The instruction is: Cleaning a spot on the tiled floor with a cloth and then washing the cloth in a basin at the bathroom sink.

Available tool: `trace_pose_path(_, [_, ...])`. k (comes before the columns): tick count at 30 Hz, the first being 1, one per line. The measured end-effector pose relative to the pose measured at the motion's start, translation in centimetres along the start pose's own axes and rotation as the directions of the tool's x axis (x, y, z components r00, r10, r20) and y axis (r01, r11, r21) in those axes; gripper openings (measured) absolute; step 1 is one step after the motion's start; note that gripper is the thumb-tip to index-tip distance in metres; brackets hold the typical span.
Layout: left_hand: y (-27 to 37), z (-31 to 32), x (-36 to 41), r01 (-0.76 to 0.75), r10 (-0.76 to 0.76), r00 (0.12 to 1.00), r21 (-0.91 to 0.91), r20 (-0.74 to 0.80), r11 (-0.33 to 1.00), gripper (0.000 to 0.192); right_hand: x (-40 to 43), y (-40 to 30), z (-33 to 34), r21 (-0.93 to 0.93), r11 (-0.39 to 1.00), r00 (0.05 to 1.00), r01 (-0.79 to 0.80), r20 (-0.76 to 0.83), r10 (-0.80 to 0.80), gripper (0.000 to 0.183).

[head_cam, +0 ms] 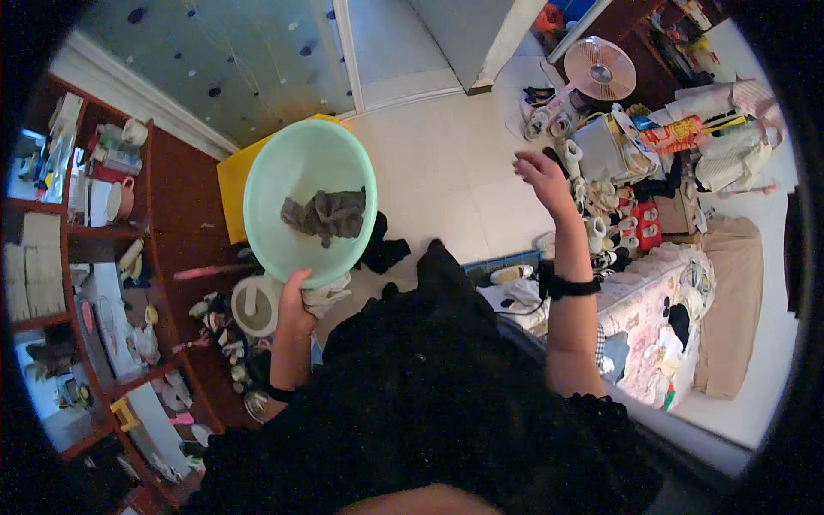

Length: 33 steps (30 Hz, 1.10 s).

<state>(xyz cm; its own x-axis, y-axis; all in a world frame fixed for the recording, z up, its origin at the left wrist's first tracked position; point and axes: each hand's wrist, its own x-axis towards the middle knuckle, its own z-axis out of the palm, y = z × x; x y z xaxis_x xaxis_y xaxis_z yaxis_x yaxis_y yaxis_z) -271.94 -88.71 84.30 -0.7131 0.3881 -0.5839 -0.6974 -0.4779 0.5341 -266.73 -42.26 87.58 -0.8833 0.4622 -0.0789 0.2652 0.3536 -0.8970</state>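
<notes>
My left hand (pixel 298 308) grips the near rim of a pale green plastic basin (pixel 302 154). Inside it, against the right side of the wall, lies a crumpled dark grey cloth (pixel 328 215). Just under the rim, beside that hand, a pale crumpled cloth or bag (pixel 327 296) shows; whether my fingers touch it I cannot tell. Out to the right, my right hand (pixel 542 180) is raised with nothing in it, its fingers slightly bent and apart. Beyond and below it are rows of shoes (pixel 595 232).
A yellow box (pixel 235 187) stands behind the basin, and a lidded white bucket (pixel 255 306) below it. Dark wooden shelves (pixel 151 174) line the left. At upper right stands a pink fan (pixel 600 69). A bed (pixel 644 328) is at right. Pale floor tiles (pixel 444 174) lead to a doorway.
</notes>
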Motion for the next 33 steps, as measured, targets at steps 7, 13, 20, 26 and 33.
trace_pose_path(7, [2.0,7.3,13.8,0.104,-0.104,0.994,0.013,-0.042,0.994,0.04,7.7,6.0,-6.8,0.176,0.968,0.983,-0.176,-0.024,0.183,0.031])
trace_pose_path(13, [4.1,19.0,26.9,0.131,-0.13,0.991,0.06,-0.014,0.99,0.038,19.5,9.7,-13.0,0.14,0.963,0.967,-0.232,-0.069,0.244,0.029])
trace_pose_path(20, [7.8,30.8,39.4,0.231,-0.222,0.97,0.094,-0.099,0.968,0.037,36.2,6.7,-15.6,-0.219,0.974,0.999,-0.047,0.004,0.049,0.031])
trace_pose_path(26, [11.9,38.5,50.0,0.107,-0.113,0.994,0.341,-0.001,0.934,0.04,50.7,2.1,-14.6,-0.227,0.971,0.991,0.078,0.125,-0.051,0.031])
trace_pose_path(33, [17.9,40.5,69.4,0.183,-0.188,0.982,0.169,0.012,0.969,0.036,69.7,0.2,-16.4,-0.3,0.895,0.926,0.33,-0.08,-0.369,0.036])
